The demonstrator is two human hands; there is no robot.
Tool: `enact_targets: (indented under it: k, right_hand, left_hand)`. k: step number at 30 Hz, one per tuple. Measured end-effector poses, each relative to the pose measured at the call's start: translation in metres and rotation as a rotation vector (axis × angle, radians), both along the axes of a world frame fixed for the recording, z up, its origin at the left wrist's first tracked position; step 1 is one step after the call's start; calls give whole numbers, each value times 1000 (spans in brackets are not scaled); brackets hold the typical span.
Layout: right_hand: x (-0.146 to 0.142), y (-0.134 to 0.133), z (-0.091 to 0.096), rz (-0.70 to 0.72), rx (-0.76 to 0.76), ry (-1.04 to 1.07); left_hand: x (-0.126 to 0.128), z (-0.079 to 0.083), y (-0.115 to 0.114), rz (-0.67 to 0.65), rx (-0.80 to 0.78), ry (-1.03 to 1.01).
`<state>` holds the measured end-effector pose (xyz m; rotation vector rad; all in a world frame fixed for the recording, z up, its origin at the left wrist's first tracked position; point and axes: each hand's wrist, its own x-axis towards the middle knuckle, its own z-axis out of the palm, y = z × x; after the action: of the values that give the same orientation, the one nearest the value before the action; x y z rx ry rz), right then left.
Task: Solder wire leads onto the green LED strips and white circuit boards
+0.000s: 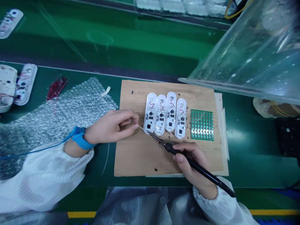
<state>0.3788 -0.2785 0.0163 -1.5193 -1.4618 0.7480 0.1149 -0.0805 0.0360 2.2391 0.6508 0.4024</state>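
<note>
My right hand [193, 157] is closed around the black handle of a soldering iron [172, 148]. The iron's tip reaches the lower end of the leftmost white casing [150, 114], which holds a white circuit board with red wires. Pinched in my left hand [119, 125] is a thin solder wire [140, 127], its end close to the iron's tip; whether they touch I cannot tell. Its tail hangs below the hand. Several such casings stand side by side, including the rightmost casing [181, 118]. A green panel of small circuit boards [202, 125] lies to their right.
A wooden board [133, 156] lies under the casings. Bubble wrap [77, 109] and a bundle of red wires [57, 88] are at left, near other casings [25, 84]. A clear plastic hood [246, 62] overhangs the right. A blue wrist strap [82, 137] trails a cord.
</note>
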Motion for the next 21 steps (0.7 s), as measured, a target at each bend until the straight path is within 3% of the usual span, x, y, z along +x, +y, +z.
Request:
enact_targets:
  k: [6,15,21]
  right_hand:
    - [0,-4,-2,-51,-18,82]
    - [0,0,0,2,-3,-25]
    - [3,-4,-6,-91,23,158]
  left_hand:
    - [-1,0,0,-3,-9,-7]
    - [0,0,1,4,-31,31]
    - [-1,-2,0,4,-44,24]
